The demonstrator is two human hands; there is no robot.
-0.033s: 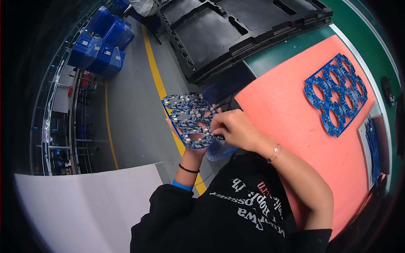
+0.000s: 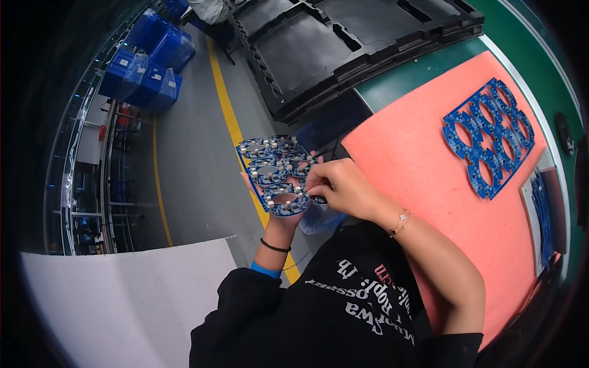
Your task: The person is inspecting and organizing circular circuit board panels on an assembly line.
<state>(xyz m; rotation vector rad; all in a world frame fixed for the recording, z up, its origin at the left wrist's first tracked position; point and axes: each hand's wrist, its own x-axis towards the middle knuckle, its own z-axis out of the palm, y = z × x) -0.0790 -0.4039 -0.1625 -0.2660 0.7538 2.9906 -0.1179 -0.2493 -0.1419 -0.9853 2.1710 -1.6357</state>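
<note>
A blue circuit board panel (image 2: 273,175) with large oval openings and several small pale parts on its top lies across my left hand (image 2: 288,223). That hand supports it from beneath, mostly hidden, with fingertips showing past the far right edge. My right hand (image 2: 345,189) bends over the panel's right side, thumb and fingers pinched together at the board. Whatever sits between those fingertips is too small or covered to make out. On the salmon-coloured foam mat (image 2: 405,153) to the right rests a second blue circuit board panel (image 2: 488,138) of like shape.
Black moulded trays (image 2: 362,49) are stacked at the far side of the green table (image 2: 392,83). Blue bins (image 2: 147,67) stand at far left on the grey floor, which carries a yellow line (image 2: 224,101). A white surface (image 2: 141,300) occupies the near left.
</note>
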